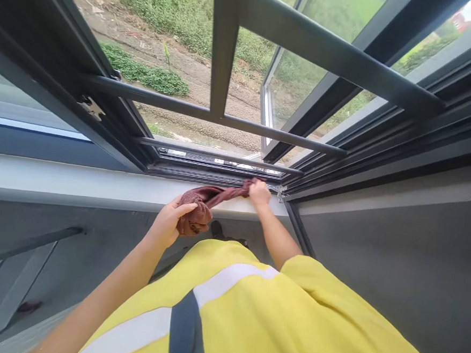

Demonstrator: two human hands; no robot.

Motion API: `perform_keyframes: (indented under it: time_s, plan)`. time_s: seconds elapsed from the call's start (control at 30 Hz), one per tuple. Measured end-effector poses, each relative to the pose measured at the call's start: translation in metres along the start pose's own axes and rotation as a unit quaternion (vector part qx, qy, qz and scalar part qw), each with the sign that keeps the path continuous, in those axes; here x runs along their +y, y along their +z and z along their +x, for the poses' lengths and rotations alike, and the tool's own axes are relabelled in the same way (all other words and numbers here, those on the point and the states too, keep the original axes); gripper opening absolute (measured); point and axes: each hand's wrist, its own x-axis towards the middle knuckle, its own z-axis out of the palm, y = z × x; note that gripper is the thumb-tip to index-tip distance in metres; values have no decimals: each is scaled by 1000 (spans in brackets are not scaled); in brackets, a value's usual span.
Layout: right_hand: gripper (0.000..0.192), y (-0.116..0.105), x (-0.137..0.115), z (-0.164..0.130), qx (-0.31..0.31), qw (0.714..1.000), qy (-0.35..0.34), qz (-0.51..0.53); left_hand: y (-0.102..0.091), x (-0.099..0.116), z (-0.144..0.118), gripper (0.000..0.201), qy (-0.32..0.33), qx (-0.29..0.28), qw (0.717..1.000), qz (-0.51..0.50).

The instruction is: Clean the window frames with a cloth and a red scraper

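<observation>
A maroon cloth (195,203) stretches between my two hands over the white window sill (77,181). My left hand (171,220) grips the bunched end of it, with the thumb laid across the folds. Farther right, my right hand (259,193) is closed around the twisted other end, close to the lower right corner of the window frame (294,194). A bit of cloth pokes out beyond my right fist toward the lower frame track (215,174).
Dark horizontal bars (239,125) cross the window opening just above my hands. Beyond them a glass sash (294,89) stands swung outward. A grey wall (395,252) rises on the right, and a metal railing (24,248) is at lower left.
</observation>
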Motion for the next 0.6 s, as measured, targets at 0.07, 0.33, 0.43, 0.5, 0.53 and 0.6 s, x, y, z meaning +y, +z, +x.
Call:
perform_keyframes:
  time_s: [0.07, 0.33, 0.43, 0.5, 0.53, 0.6]
  plan:
    - [41, -3, 12, 6, 16, 998, 55, -14, -7, -1, -4, 40, -3, -10, 1000, -5]
    - [37, 58, -195, -12, -35, 984, -175, 16, -31, -5, -19, 38, 15, 84, 996, -28]
    - [33, 56, -231, -16, -80, 963, -254, 41, -28, -4, -16, 37, 18, 97, 995, -13]
    - [30, 46, -212, -15, -106, 960, -256, 50, -25, -4, -12, 37, 22, 88, 996, -6]
    - [29, 39, -193, -14, -113, 963, -239, 51, -23, -4, -11, 38, 25, 80, 996, -3]
    - [31, 29, -143, -11, -107, 977, -179, 40, -22, -5, -10, 39, 24, 58, 998, 0]
